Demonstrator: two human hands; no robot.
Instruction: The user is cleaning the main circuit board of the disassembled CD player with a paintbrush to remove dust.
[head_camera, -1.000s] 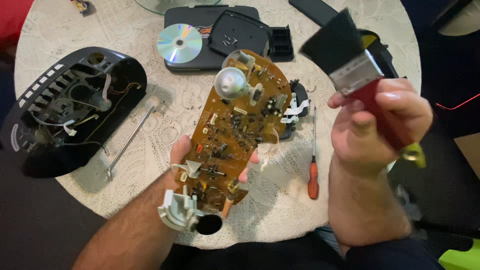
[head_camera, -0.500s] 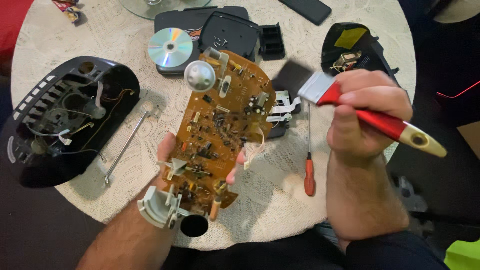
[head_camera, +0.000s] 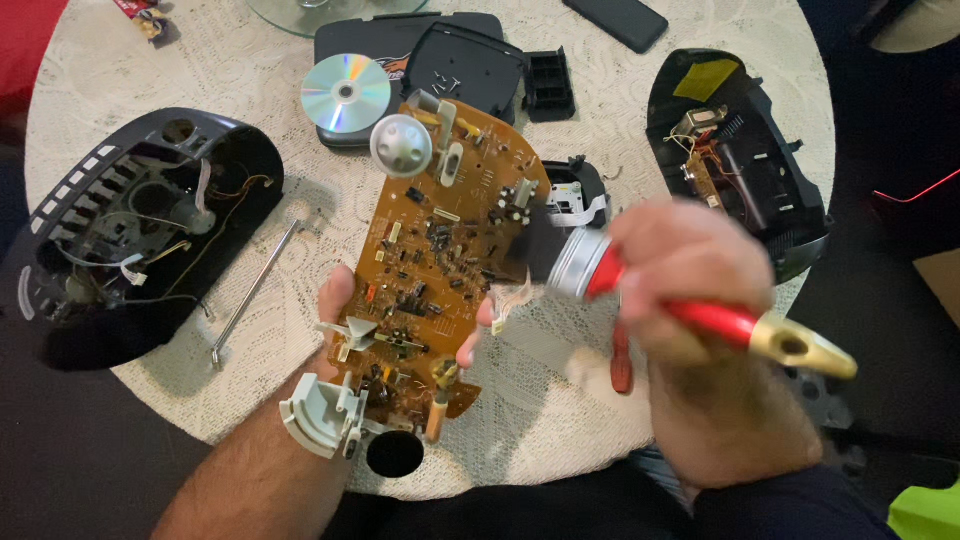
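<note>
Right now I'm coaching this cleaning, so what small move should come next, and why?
Probably sweep the paintbrush lightly across the circuit board. The right hand holds its red handle with the bristles at the board's right edge, and the left hand holds the board component side up over the table.

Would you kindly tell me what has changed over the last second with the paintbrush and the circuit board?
The right hand has swung the red-handled paintbrush with black bristles down from upright above the table and leftward, so the bristles now meet the right edge of the orange-brown circuit board. The left hand still holds the board from beneath. The silver disc and black plastic casing lie as before.
</note>
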